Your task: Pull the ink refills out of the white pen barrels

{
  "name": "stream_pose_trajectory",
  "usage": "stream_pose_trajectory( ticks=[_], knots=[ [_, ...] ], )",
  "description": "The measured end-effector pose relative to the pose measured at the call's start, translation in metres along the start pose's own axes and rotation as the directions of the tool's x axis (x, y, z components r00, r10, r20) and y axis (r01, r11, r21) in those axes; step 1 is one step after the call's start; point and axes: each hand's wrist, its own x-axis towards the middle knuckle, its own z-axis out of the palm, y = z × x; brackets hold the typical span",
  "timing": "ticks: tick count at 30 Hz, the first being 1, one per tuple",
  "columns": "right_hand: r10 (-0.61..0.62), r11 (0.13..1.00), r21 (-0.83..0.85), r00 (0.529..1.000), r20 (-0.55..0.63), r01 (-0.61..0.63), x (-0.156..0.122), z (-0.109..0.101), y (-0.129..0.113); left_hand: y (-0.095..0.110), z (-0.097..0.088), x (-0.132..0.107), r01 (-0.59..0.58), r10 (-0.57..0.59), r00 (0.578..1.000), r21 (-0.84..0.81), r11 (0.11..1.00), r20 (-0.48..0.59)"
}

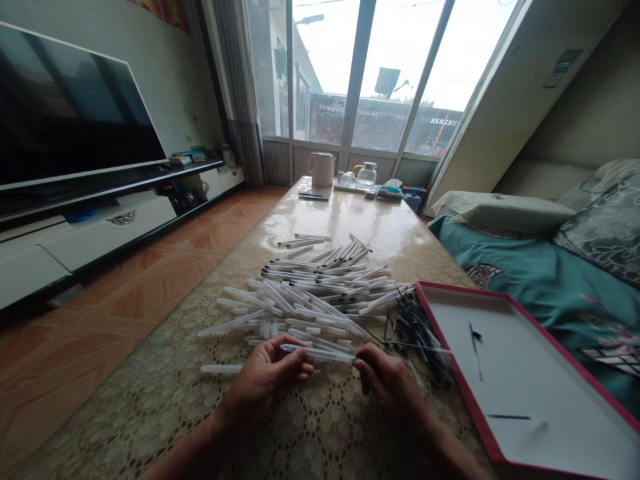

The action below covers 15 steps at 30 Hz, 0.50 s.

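My left hand is closed, thumb and fingers gripping a white translucent pen that lies nearly level above the table. At its other end, my right hand pinches the tip, where a small dark spot shows between the fingers. Just beyond both hands spreads a heap of white pen barrels. Past these lie white pens with black ends. To the right of my right hand is a pile of dark pen refills. One loose white barrel rests left of my left hand.
A red-rimmed white tray on the right holds a few dark slim pieces. Farther along the patterned table stand a beige jug, a glass pot and a tissue pack. A teal-covered seat borders the right side.
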Motion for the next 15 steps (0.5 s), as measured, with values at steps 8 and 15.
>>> stream_pose_trajectory(
  ticks=[8,15],
  knots=[
    [0.002,1.000,-0.024,1.000,0.000,-0.002,-0.0001,0.0011,-0.0009,-0.0003,0.0000,-0.0002,-0.004,0.004,1.000,-0.008,1.000,-0.005],
    [0.015,0.999,0.036,1.000,-0.012,-0.014,-0.0006,0.0014,-0.0020,-0.0007,-0.0015,0.0004,-0.006,0.006,1.000,0.007,1.000,-0.005]
  ],
)
